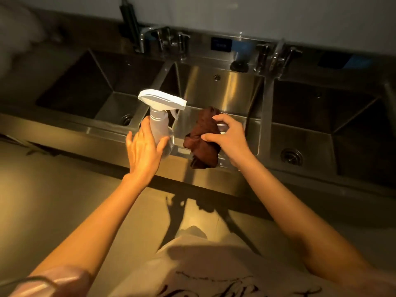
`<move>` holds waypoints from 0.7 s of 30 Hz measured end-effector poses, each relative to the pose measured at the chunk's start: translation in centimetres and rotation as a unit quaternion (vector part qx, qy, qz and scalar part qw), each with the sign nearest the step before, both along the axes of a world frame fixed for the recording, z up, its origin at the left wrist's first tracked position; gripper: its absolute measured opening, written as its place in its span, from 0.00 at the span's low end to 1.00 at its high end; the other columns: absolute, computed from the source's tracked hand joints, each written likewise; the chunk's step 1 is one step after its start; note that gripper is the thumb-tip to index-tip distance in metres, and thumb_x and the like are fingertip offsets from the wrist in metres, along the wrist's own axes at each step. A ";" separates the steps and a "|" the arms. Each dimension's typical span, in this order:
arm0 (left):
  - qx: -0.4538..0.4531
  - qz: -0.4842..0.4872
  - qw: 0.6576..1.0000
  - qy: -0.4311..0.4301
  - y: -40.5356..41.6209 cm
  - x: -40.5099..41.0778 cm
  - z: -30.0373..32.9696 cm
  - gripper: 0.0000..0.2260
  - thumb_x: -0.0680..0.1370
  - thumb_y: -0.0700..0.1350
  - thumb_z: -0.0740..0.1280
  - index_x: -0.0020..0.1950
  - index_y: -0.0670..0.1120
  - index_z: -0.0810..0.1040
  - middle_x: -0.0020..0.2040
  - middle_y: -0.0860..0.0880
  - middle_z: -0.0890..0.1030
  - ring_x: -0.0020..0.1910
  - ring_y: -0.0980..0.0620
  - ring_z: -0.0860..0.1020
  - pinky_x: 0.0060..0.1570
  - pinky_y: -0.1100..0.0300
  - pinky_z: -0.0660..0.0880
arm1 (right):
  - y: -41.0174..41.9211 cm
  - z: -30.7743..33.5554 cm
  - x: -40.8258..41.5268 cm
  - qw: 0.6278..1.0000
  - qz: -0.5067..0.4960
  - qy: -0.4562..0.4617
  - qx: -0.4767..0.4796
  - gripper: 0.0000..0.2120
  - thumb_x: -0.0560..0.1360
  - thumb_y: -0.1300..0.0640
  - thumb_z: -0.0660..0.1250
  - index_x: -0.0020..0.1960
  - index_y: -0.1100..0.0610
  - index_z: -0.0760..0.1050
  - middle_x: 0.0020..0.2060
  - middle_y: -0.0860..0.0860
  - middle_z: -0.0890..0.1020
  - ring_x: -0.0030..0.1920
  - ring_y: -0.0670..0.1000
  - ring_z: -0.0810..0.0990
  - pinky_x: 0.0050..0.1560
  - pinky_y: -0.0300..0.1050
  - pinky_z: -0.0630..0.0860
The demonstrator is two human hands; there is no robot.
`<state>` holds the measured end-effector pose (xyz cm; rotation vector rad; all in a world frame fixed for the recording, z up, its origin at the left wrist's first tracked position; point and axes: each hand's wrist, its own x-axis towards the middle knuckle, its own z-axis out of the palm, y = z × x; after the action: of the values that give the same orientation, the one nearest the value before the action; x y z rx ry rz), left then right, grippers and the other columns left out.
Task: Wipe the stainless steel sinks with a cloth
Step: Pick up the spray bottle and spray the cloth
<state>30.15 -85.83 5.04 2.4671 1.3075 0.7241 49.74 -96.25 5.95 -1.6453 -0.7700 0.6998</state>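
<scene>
A three-basin stainless steel sink unit runs across the view: left basin [102,86], middle basin [227,91], right basin [317,133]. My left hand [145,146] holds a clear spray bottle with a white trigger head [161,99] over the divider between the left and middle basins. The nozzle points right. My right hand [227,137] grips a bunched dark brown cloth [203,138] above the front of the middle basin.
Faucets and lever handles [171,40] line the back ledge, with a second set [276,54] to the right. A black round stopper [239,65] sits on the ledge. Drains show in the left [126,119] and right [291,156] basins. Floor lies below the sink's front edge.
</scene>
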 end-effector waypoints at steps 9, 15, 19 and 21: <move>-0.012 0.101 0.995 0.008 6.5 -10.4 -1.1 0.27 0.79 0.54 0.65 0.71 0.41 0.62 0.61 0.38 0.77 0.57 0.37 0.77 0.67 0.40 0.63 | 12.5 -0.2 -8.9 0.994 0.107 -0.026 -0.008 0.22 0.64 0.56 0.79 0.55 0.47 0.75 0.54 0.45 0.78 0.56 0.47 0.77 0.53 0.40 0.77; -0.031 0.169 0.985 0.000 9.5 -14.8 -1.9 0.27 0.79 0.56 0.64 0.72 0.43 0.61 0.62 0.39 0.77 0.56 0.38 0.76 0.66 0.41 0.65 | 18.0 -0.5 -13.0 0.987 0.156 -0.016 -0.018 0.22 0.65 0.57 0.79 0.56 0.50 0.76 0.57 0.47 0.77 0.57 0.48 0.77 0.56 0.42 0.78; -0.040 0.212 0.977 0.003 12.1 -16.4 -2.0 0.27 0.79 0.54 0.65 0.72 0.42 0.62 0.60 0.38 0.78 0.54 0.37 0.77 0.62 0.41 0.68 | 22.0 -0.8 -14.5 0.980 0.197 -0.021 -0.022 0.21 0.65 0.57 0.79 0.56 0.50 0.76 0.53 0.44 0.77 0.52 0.41 0.76 0.51 0.32 0.75; -0.048 0.234 0.971 0.001 13.8 -16.8 -1.8 0.27 0.77 0.52 0.66 0.71 0.41 0.63 0.58 0.37 0.78 0.52 0.35 0.77 0.60 0.41 0.69 | 24.2 -1.0 -14.8 0.977 0.211 -0.022 -0.027 0.22 0.65 0.57 0.79 0.56 0.51 0.77 0.52 0.42 0.77 0.49 0.40 0.76 0.50 0.32 0.75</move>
<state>13.40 -72.00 3.19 2.0986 1.9057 0.7330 34.93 -72.01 4.98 -1.5640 -1.1603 0.9907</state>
